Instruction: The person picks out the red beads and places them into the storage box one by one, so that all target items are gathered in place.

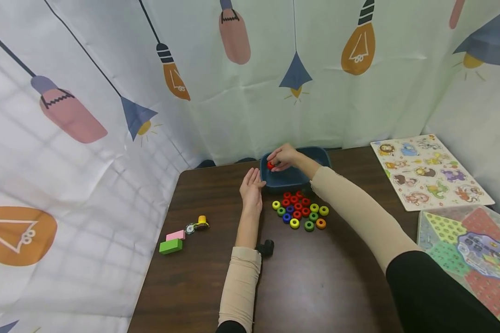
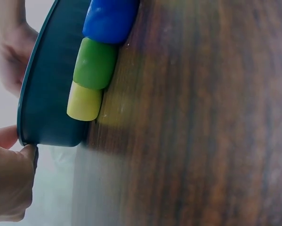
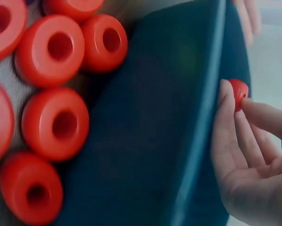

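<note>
My right hand (image 1: 284,157) is over the dark teal tray (image 1: 322,159). It pinches a red ring bead (image 3: 239,94) between thumb and fingers, inside the tray's rim. My left hand (image 1: 252,189) is at the tray's left end, fingers extended and palm turned up. In the left wrist view, the left thumb (image 2: 28,151) touches or nearly touches the tray's corner. Just in front of the tray lie several ring beads in red, yellow, green, blue and orange, among them a red bead (image 3: 56,123) and a green bead (image 2: 95,63).
On the table's left lie a green block (image 1: 170,246), a pink block (image 1: 175,235) and a small yellow-topped item (image 1: 202,221). An animal picture board (image 1: 433,171) and a patterned board (image 1: 471,259) lie at the right. A curtain (image 1: 250,115) hangs behind the table.
</note>
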A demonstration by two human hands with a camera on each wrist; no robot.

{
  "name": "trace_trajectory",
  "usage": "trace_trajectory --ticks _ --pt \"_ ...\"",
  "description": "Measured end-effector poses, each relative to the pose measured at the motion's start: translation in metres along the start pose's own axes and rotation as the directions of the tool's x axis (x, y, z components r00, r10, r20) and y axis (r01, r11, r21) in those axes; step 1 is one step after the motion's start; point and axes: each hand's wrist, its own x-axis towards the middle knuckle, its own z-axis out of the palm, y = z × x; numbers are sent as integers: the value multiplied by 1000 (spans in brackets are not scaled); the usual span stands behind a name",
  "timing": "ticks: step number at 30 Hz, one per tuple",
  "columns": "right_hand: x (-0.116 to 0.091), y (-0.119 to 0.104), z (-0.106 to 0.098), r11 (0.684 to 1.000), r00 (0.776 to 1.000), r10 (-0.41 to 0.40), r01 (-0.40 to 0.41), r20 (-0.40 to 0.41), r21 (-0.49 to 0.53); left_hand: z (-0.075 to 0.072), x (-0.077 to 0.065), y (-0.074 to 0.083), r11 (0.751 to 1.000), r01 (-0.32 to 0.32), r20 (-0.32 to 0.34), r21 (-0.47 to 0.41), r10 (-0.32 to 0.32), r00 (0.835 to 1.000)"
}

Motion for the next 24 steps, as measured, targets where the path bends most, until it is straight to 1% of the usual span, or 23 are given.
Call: trace_trajectory --ticks 3,5,9,12,15,18,21,24 --pt "5 5 5 1000 999 11 -10 -32 16 1 1 0 1000 -4 2 -15 4 1000" --pt "7 9 7 1000 999 28 -27 -40 16 1 1 0 1000 -2 2 -21 2 1000" --pt "8 19 5 998 998 56 -56 1 30 0 1 0 1000 3 -9 -25 -4 1000" --pt "1 23 -4 999 999 22 -24 31 46 1 2 -2 1000 0 -5 -27 0 1000" --pt "-16 19 -11 998 999 -43 42 32 44 1 4 -3 999 -2 4 -42 2 1000" --pt "-39 11 -17 993 992 -116 116 42 -4 0 5 -2 998 4 5 -63 -4 1000" --pt "-67 6 -21 981 981 -170 177 88 -77 -1 4 -1 997 13 -1 -72 -13 1000" --pt "-97 6 -24 968 970 -194 213 146 -131 -1 4 0 997 23 4 -73 -22 1000"
